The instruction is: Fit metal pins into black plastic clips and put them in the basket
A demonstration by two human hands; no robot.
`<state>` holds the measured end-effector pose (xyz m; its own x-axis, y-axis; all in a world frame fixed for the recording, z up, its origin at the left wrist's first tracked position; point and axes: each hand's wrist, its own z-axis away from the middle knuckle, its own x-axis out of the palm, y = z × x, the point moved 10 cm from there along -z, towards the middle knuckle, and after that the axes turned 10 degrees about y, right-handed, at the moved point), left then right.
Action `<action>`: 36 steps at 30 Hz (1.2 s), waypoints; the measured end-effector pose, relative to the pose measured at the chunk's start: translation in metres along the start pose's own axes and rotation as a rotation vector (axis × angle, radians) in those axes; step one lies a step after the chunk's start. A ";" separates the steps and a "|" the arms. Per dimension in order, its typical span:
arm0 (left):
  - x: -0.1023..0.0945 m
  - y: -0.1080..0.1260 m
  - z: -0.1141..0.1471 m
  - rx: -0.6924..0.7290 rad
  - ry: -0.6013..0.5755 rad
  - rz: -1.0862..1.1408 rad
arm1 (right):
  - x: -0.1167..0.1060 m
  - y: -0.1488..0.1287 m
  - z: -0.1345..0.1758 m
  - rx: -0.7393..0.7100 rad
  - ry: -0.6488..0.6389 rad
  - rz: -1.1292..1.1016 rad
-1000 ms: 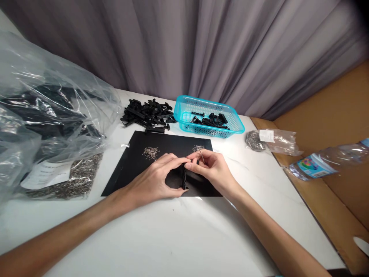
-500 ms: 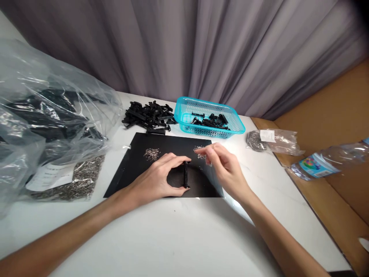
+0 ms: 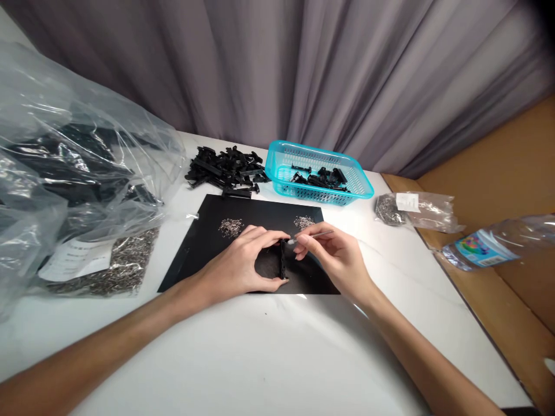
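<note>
My L hand [image 3: 243, 260] grips a blk plastic part [image 3: 283, 261] by its ends, thumb & fingers, over the blk mat [image 3: 269, 215]; my R hand [image 3: 336, 252] pinches a thin metal tool [image 3: 323, 233], tip nr part's far end.

- My feed shows a grey-purple curtain [image 3: 243, 69] hanging in deep folds across the far side.
- At right I see brown cardboard [image 3: 498, 159] rising like a wall.
- A clear plastic bottle [image 3: 479, 249] with a colourful blue label lies sideways by it.
- I get a white bench [image 3: 217, 358] with faint grey veining.
- One pale object [image 3: 550, 366], near right, is too cropped for me to identify.
</note>
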<state>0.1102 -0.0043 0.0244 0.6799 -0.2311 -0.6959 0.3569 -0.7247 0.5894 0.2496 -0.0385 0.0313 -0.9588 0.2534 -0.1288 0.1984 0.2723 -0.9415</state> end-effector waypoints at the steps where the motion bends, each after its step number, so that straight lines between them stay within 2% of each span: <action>1: 0.000 0.001 0.000 0.008 0.004 -0.005 | 0.000 0.001 0.000 0.001 0.003 -0.001; 8: -0.003 0.003 -0.001 0.033 0.037 -0.037 | 0.001 0.006 0.000 0.016 0.019 -0.006; 27: 0.003 -0.007 0.002 0.001 0.012 -0.074 | 0.005 0.019 0.001 0.071 0.056 -0.056; 36: -0.001 -0.002 0.002 0.028 0.033 -0.094 | 0.007 0.018 0.001 0.051 0.063 -0.078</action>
<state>0.1080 -0.0043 0.0230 0.6656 -0.1402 -0.7331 0.4019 -0.7604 0.5102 0.2460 -0.0329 0.0133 -0.9559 0.2914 -0.0365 0.1118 0.2461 -0.9628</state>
